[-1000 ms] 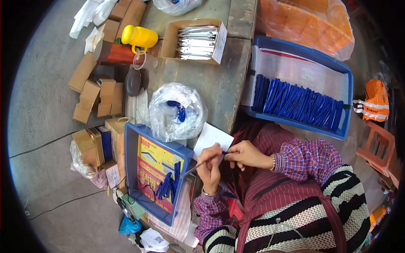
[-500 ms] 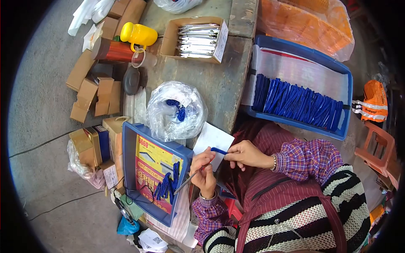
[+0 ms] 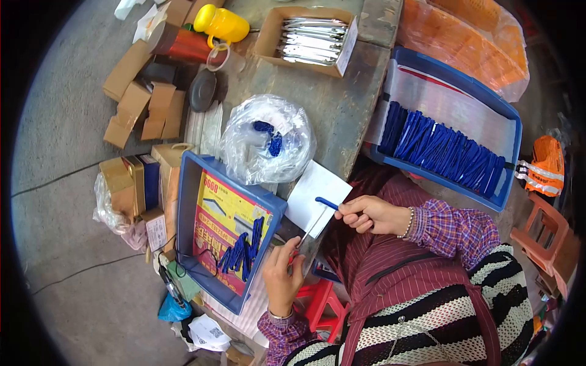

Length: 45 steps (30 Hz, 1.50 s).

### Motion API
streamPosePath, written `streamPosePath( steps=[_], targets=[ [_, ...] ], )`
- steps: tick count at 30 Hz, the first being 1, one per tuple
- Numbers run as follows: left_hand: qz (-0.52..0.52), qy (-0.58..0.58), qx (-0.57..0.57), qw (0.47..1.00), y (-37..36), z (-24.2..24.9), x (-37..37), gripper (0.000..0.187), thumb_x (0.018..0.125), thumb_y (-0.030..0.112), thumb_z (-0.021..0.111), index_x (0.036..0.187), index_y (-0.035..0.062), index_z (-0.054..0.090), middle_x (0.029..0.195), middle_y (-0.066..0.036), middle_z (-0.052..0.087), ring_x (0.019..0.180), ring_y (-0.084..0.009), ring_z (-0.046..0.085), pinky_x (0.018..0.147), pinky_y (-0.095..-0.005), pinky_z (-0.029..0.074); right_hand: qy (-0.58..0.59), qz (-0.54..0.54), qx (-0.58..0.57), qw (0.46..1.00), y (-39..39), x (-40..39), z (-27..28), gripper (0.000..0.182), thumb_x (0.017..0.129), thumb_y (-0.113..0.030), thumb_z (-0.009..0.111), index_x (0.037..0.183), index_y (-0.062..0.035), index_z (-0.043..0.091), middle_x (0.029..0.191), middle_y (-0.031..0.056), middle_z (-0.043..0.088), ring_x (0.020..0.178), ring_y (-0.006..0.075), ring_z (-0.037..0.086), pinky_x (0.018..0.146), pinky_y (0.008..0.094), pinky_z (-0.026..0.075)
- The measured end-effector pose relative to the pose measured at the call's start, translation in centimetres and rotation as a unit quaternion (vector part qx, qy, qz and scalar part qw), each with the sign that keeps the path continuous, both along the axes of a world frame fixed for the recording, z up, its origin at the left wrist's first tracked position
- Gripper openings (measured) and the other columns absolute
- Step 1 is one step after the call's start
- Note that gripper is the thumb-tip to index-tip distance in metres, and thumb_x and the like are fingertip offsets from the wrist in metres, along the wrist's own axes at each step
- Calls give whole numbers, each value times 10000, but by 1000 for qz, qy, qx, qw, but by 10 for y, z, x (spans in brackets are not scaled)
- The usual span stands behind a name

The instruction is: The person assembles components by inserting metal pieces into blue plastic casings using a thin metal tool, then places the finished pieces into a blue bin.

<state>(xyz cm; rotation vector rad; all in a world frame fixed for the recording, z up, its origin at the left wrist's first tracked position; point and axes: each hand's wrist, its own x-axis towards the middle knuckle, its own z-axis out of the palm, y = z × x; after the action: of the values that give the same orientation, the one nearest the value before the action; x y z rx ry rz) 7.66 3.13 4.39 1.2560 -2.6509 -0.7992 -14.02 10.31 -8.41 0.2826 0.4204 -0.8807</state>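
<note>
In my right hand (image 3: pixel 372 215) a slim blue stick-like piece (image 3: pixel 328 202) is pinched between thumb and fingers, its free end pointing left over a white sheet (image 3: pixel 305 194). My left hand (image 3: pixel 283 273), lower and to the left, is closed on a thin metal-shafted tool (image 3: pixel 312 232) with a bit of red at the grip. The shaft slants up toward the blue piece, its tip over the sheet. Beside my left hand, a blue tray (image 3: pixel 278 213) holds several similar blue pieces (image 3: pixel 244 251) on a yellow and red printed sheet.
A clear plastic bag (image 3: pixel 235 143) with small blue parts lies beyond the sheet. Farther back stands a cardboard box (image 3: pixel 268 46) of metal pieces. A blue bin (image 3: pixel 513 143) at right holds many blue sticks. A yellow bottle (image 3: pixel 223 23) and open cartons (image 3: pixel 128 107) stand left.
My hands have moved apart, the left one down and left. The tool's metal shaft, which pointed down-left, now points up-right toward the blue piece. The whole view has shifted slightly.
</note>
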Motion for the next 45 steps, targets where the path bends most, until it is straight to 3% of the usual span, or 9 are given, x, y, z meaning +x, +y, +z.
streamPosePath(
  steps=[16,25,33,38,40,42,43,44,45],
  targets=[
    [-39,-41,-78,995,-9,8,1,311,697,36,695,1001,103,679,833,-64,648,660,-242,621,570,-321,479,68,-11,-15,998,1,0,10,196,944,-172,520,957,19,559,659,-50,416,467,-8,290,382,135,229],
    [-172,-114,-125,971,-30,33,-22,318,692,20,612,995,102,662,700,-45,543,560,-211,565,477,-333,436,175,-12,-14,984,-1,5,23,184,925,-132,540,899,39,601,616,-27,451,444,9,302,369,158,225],
    [-176,-156,-155,960,-26,35,-26,316,691,22,630,994,103,672,698,-45,545,561,-223,570,476,-336,430,217,-22,0,976,-1,13,24,155,883,-106,570,839,35,619,607,-3,502,421,20,340,356,179,237],
    [-164,-142,-157,964,-24,30,-17,321,709,35,629,1012,131,671,738,-34,565,574,-202,583,482,-327,445,288,-46,-68,954,4,18,21,188,889,-153,575,837,15,641,585,6,534,409,38,393,360,198,287],
    [-101,-104,-78,986,-23,26,-10,326,697,28,656,1005,131,673,776,-48,586,573,-212,581,486,-302,443,347,-52,-99,931,5,18,15,201,887,-168,579,824,10,648,590,15,564,412,44,431,365,201,323],
    [58,112,146,981,-22,11,1,231,760,22,635,987,68,632,789,-89,601,626,-177,589,545,-272,454,402,-52,-129,905,7,19,13,214,885,-182,583,811,5,655,595,24,593,415,51,470,371,203,359],
    [162,229,259,924,-17,5,4,172,800,29,611,972,45,604,790,-102,601,653,-166,592,570,-270,460,422,-51,-143,894,7,19,13,223,882,-190,585,799,4,660,606,33,613,426,57,499,384,205,390],
    [170,399,303,849,-13,-2,-7,76,877,25,525,952,32,523,840,-118,604,750,-172,590,656,-291,484,441,-50,-157,882,7,19,13,233,879,-198,588,788,2,665,618,42,633,437,62,528,397,207,422],
    [176,428,331,823,-7,-5,-24,52,898,23,496,948,33,494,863,-124,606,783,-188,594,700,-300,487,439,-49,-156,883,7,21,13,233,879,-198,588,788,2,665,618,42,633,437,62,528,397,207,422]
  ],
)
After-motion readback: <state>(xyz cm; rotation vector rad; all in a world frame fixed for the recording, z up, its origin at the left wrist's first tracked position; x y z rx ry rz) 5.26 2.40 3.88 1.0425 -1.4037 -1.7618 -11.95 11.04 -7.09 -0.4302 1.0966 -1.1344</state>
